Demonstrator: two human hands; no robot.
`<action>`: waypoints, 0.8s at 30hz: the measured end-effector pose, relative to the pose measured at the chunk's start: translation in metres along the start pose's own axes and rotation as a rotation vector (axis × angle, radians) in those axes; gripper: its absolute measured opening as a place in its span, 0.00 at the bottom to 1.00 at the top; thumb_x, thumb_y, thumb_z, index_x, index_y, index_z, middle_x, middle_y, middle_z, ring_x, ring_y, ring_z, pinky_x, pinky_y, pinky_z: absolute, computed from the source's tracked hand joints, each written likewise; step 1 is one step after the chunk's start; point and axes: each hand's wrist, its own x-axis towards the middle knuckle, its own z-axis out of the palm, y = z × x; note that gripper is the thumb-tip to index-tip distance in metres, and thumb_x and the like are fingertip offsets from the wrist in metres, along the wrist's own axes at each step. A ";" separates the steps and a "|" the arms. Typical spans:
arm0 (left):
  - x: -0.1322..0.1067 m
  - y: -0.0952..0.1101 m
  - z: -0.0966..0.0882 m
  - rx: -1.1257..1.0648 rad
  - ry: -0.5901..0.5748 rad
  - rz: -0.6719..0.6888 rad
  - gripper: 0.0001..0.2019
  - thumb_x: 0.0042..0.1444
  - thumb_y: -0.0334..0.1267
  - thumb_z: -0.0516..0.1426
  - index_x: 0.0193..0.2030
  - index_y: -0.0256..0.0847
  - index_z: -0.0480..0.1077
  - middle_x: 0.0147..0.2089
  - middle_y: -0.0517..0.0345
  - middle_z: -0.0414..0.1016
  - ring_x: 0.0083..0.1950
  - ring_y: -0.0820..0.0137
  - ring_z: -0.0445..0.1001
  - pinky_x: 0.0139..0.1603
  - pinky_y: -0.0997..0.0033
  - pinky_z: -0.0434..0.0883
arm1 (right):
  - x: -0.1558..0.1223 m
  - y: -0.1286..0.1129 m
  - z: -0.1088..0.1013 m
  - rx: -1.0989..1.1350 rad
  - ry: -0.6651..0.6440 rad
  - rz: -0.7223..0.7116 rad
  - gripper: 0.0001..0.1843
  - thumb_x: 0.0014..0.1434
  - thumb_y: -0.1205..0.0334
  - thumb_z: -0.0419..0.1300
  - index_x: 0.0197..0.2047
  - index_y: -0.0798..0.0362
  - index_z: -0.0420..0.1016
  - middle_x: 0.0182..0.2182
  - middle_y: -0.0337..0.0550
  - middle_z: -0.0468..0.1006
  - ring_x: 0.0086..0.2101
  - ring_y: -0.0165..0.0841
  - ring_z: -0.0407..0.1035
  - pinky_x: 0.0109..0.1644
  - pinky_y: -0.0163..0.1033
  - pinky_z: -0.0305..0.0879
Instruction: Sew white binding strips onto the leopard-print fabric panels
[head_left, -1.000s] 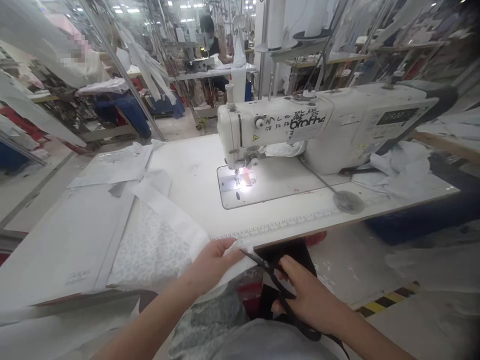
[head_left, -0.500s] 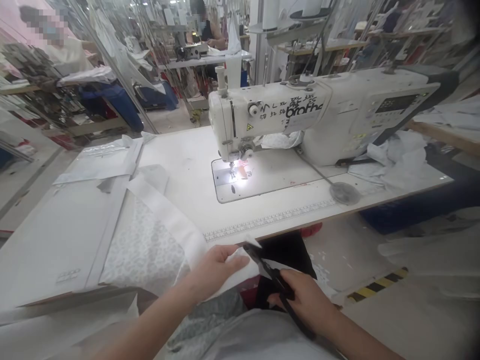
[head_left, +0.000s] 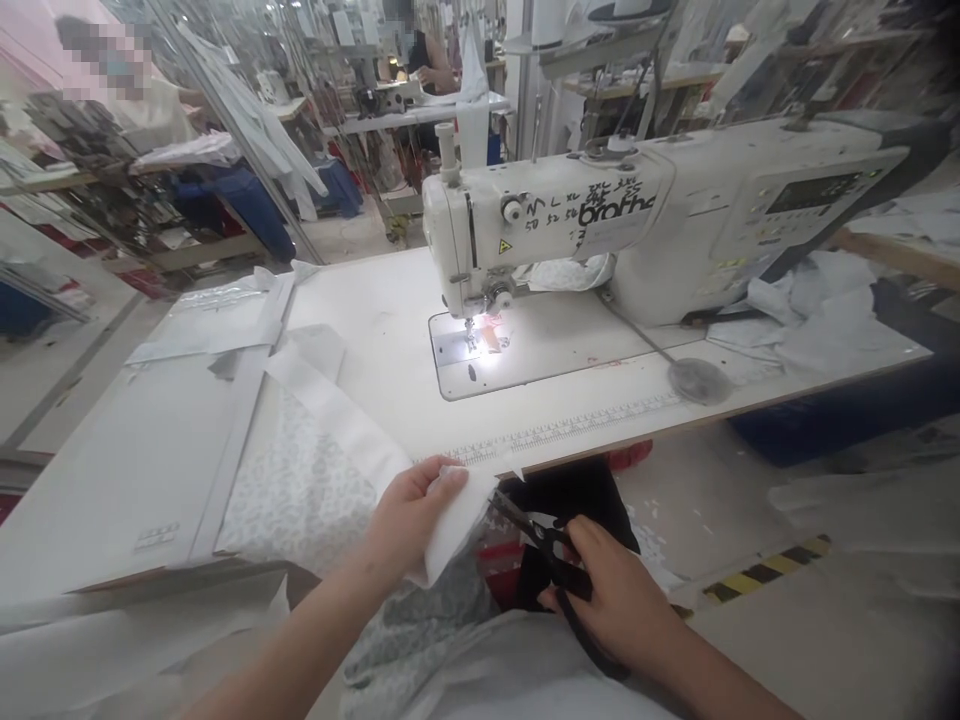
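Between thumb and fingers, my left hand point(head_left: 416, 515) pinches a white fabric band point(head_left: 337, 425), whose folded end hangs just below the table's front edge. My right hand point(head_left: 611, 590) grips black-handled scissors point(head_left: 551, 555). Their tips are at the right edge of the band's end, and whether the blades are fully closed is hard to tell. A grey-spotted white fabric point(head_left: 300, 480) lies under the band at the left, with more of it hanging toward my lap. Behind my hands is a white sewing machine point(head_left: 540, 225), its needle area lit.
The table point(head_left: 375, 310) has a printed ruler along its front edge. A plastic-wrapped packet point(head_left: 214, 315) rests at the left. Crumpled white fabric point(head_left: 817, 300) is heaped at the right end, near a round metal disc point(head_left: 697, 380). Other people sit at machines behind.
A small white scrap has come away from the band's end and is in the air by the table edge. My left hand has moved slightly up and left; the scissors have withdrawn a little.
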 end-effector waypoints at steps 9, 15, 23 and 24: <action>-0.001 -0.004 0.003 0.070 -0.101 0.026 0.19 0.49 0.55 0.57 0.34 0.39 0.70 0.27 0.57 0.73 0.26 0.70 0.71 0.24 0.75 0.66 | 0.006 -0.005 -0.001 -0.058 0.043 -0.017 0.17 0.49 0.59 0.61 0.28 0.50 0.52 0.30 0.39 0.65 0.32 0.36 0.61 0.32 0.37 0.55; -0.001 -0.008 0.005 0.069 -0.081 0.038 0.18 0.48 0.54 0.57 0.33 0.39 0.71 0.27 0.56 0.74 0.26 0.68 0.72 0.23 0.73 0.67 | 0.006 0.000 0.005 -0.073 0.040 -0.016 0.17 0.51 0.59 0.60 0.23 0.50 0.53 0.23 0.35 0.65 0.25 0.32 0.61 0.27 0.35 0.51; -0.007 -0.005 0.004 0.221 -0.136 0.055 0.18 0.50 0.54 0.55 0.33 0.40 0.72 0.26 0.58 0.74 0.23 0.69 0.69 0.21 0.75 0.63 | 0.004 -0.001 0.007 0.037 0.046 -0.012 0.16 0.51 0.58 0.60 0.22 0.50 0.54 0.21 0.35 0.66 0.24 0.32 0.62 0.26 0.34 0.54; -0.008 -0.001 -0.001 0.274 -0.149 0.066 0.18 0.51 0.54 0.54 0.34 0.40 0.72 0.26 0.58 0.74 0.23 0.69 0.70 0.22 0.74 0.64 | 0.004 0.001 0.006 0.060 0.041 -0.011 0.16 0.52 0.58 0.59 0.22 0.50 0.54 0.20 0.35 0.66 0.23 0.32 0.62 0.26 0.34 0.54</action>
